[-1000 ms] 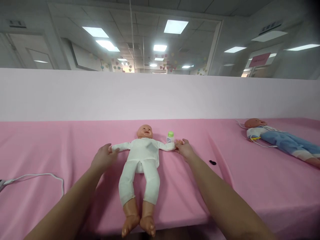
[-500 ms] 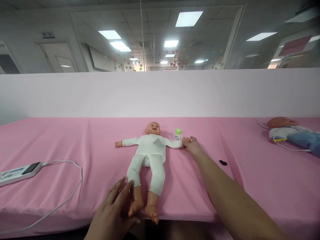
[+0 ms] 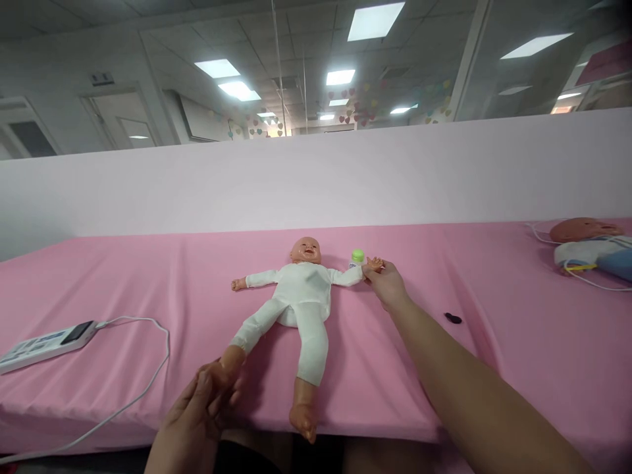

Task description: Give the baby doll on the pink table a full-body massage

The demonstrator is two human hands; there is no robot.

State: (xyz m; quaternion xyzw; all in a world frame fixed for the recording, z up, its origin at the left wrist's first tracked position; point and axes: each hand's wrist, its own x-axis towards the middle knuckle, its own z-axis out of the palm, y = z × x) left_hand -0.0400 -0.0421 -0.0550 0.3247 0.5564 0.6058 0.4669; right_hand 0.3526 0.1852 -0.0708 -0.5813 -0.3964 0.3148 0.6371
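Baby doll (image 3: 302, 289) lies face up on the pink sheet (image 3: 148, 283), near the middle of the table, head toward the pale back partition (image 3: 316, 184), feet toward the near edge. White suit, arms spread wide, legs parted.

Left hand (image 3: 197, 415) at the near table edge: fingers curled around the doll's foot and ankle on the left of the frame, gripping it, with that leg drawn out diagonally toward the edge. The other foot (image 3: 303, 421) lies free, right at the edge, toes just over the drop.

Right hand (image 3: 388, 283) reaches across the sheet to the doll's outstretched wrist; fingers close on the tiny doll hand (image 3: 374, 264), pinching it. Forearm crosses the sheet from lower right.

Small bottle with green cap (image 3: 357, 257) stands upright just behind that doll hand, beside the doll's shoulder, close to the right fingertips; I cannot tell whether it touches them.

Left side: a white power strip (image 3: 44, 342) lies flat near the left border, its white cable (image 3: 148, 368) looping over the sheet and running off the near edge. Bare pink sheet lies between the cable loop and the doll's arm.

Right side: small dark object (image 3: 453, 318) on the sheet, just beyond the right forearm. Far right, well apart, a second doll (image 3: 587, 240) in blue, with thin cords about it, cut by the frame edge. A ridge of sheet runs between.
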